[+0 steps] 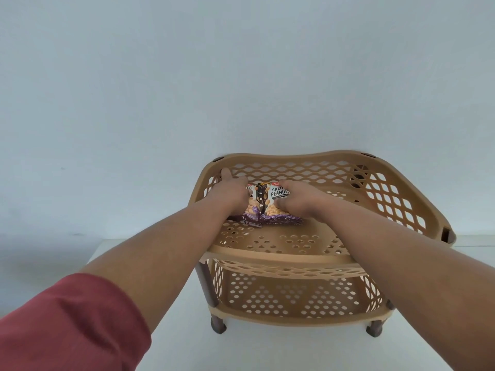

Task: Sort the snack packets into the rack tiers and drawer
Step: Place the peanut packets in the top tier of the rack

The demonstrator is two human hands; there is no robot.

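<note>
I am looking down at a tan plastic rack [308,259] that is standing on a white counter [166,303] against a pale wall [241,76]. Both my arms are reaching into the top tier [292,242]. Two peanut packets are lying flat there, side by side and touching, toward its back left. My left hand [234,192] is lying over the left packet [253,207], its fingers pointing toward the latticed back wall; I cannot tell whether they are gripping it or only pressing it. My right hand [297,200] is resting on the right packet [278,203], thumb curling onto its front face, holding it down. The lower tier [289,298] is showing through the open front. A red sleeve [69,325] is covering my left upper arm.
</note>
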